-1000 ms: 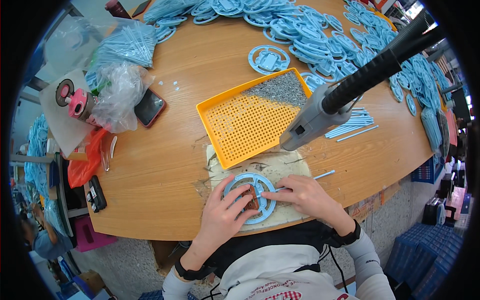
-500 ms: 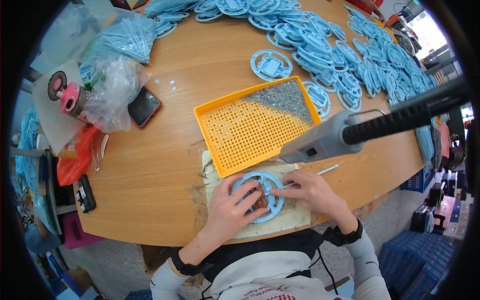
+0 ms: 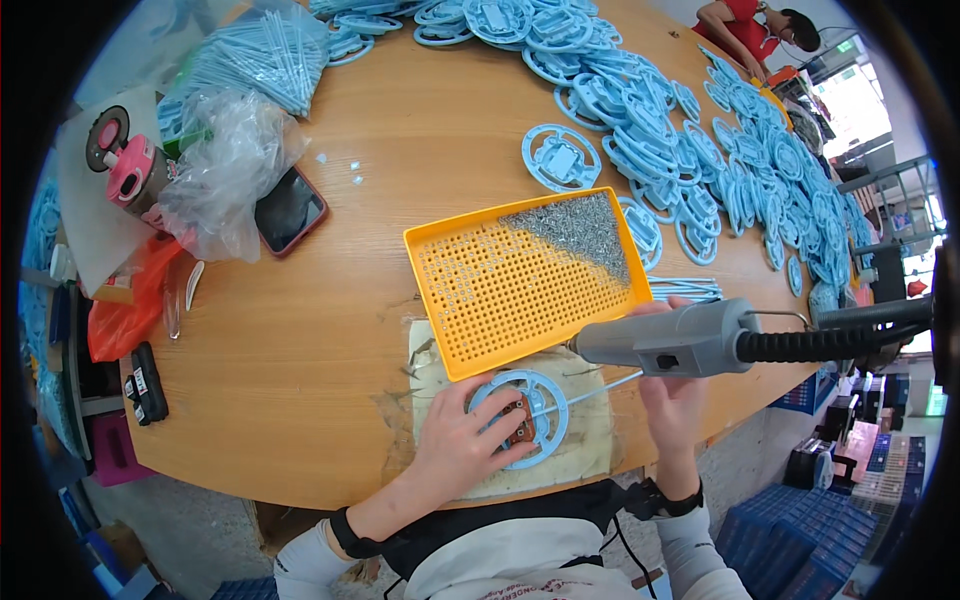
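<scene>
A light-blue round plastic part lies on a pale worn mat near the table's front edge. At its middle sits a brown piece with small holes, and a thin light-blue rod runs from there to the right. My left hand holds the part down from the left, fingers curled over the ring and the brown piece. On the right, a grey electric screwdriver points left above the mat. Around its body is my right hand, whose fingers are mostly hidden behind it.
A yellow tray full of holes, with screws heaped at its far right, stands behind the mat. Blue ring parts pile along the far and right sides. A phone, plastic bags and a pink-lidded bottle sit left. A person works far right.
My right hand has left the rod and moved right and up to the screwdriver. The screwdriver lies more level in view. My left hand stays on the blue part. The view has shifted somewhat.
</scene>
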The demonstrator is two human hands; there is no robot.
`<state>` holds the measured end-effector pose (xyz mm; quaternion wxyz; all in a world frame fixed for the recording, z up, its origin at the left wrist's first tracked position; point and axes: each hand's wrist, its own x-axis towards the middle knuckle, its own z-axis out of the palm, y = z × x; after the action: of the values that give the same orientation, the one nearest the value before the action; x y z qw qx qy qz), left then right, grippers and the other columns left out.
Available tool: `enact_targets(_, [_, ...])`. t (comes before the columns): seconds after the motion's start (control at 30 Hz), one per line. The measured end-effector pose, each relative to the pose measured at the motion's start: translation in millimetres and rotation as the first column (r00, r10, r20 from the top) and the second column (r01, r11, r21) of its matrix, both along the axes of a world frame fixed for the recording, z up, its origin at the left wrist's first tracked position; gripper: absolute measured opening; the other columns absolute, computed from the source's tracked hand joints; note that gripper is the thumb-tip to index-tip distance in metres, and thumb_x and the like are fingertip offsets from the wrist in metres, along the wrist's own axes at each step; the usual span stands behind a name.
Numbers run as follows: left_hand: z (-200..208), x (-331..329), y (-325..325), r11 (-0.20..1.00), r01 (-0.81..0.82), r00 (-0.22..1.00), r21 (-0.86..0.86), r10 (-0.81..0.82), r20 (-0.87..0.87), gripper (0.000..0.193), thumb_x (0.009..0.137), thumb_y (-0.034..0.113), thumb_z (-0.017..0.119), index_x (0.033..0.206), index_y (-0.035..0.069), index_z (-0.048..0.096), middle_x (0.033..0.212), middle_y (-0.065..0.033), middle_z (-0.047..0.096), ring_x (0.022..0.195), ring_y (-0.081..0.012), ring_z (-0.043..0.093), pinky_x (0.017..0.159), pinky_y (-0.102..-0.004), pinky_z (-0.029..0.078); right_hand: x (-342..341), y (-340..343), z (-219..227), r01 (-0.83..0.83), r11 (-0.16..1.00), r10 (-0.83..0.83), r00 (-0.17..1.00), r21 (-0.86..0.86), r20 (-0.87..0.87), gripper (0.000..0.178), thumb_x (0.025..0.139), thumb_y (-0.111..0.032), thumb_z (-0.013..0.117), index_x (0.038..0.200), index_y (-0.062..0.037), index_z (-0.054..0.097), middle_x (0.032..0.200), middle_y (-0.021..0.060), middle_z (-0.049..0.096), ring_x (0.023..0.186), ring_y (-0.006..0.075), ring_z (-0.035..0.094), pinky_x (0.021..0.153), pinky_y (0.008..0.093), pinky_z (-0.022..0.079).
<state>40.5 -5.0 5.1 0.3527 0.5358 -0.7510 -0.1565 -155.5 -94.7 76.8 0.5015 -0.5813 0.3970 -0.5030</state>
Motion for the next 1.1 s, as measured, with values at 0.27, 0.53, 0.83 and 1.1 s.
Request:
enact_targets(0.27, [-2, 0, 1, 1.000, -0.014, 0.999, 0.020, 0.015, -0.028, 0.034, 0.065, 0.032, 0.078, 0.093, 0.017, 0.065, 0.108, 0.0035, 0.060, 0.103, -0.0275, 0.053, 0.082, -0.0405, 0.044, 46, -13, -29, -0.019, 0.989, 0.017, 1.000, -0.150, -0.015, 0.054, 0.086, -0.030, 0.065, 0.123, -0.0078, 0.032, 0.068, 0.0021, 0.050, 0.062, 0.0124, 0.050, 0.058, 0.0249, 0.043])
enact_targets(0.53, [-5, 0, 5, 0.999, -0.008, 0.999, 0.054, 0.010, -0.037, 0.036, 0.066, 0.034, 0.077, 0.095, 0.016, 0.065, 0.111, 0.0028, 0.059, 0.104, -0.0281, 0.052, 0.081, -0.0410, 0.044, 47, -46, 12, -0.128, 0.958, 0.177, 0.968, -0.255, 0.180, 0.056, 0.085, -0.061, 0.052, 0.099, -0.0083, 0.039, 0.058, 0.0012, 0.044, 0.042, 0.0125, 0.044, 0.042, 0.0255, 0.039])
enact_targets(0.83, [-3, 2, 4, 0.998, -0.006, 0.999, 0.067, 0.009, -0.035, 0.037, 0.068, 0.034, 0.077, 0.098, 0.016, 0.066, 0.110, 0.0025, 0.059, 0.103, -0.0277, 0.052, 0.080, -0.0399, 0.044, 117, -106, 1, -0.181, 0.924, 0.232, 0.966, -0.336, 0.118, 0.057, 0.086, -0.060, 0.051, 0.101, -0.0053, 0.042, 0.053, 0.0037, 0.042, 0.039, 0.0121, 0.041, 0.038, 0.0234, 0.035])
enact_targets(1.1, [-1, 3, 3, 0.995, 0.002, 0.999, 0.099, 0.003, -0.052, 0.035, 0.069, 0.033, 0.077, 0.097, 0.015, 0.067, 0.110, 0.0027, 0.059, 0.102, -0.0272, 0.052, 0.079, -0.0390, 0.044, 125, -107, -12, -0.259, 0.918, 0.286, 0.957, -0.300, 0.049, 0.057, 0.084, -0.060, 0.055, 0.099, -0.0071, 0.041, 0.054, 0.0030, 0.045, 0.042, 0.0112, 0.042, 0.040, 0.0225, 0.035])
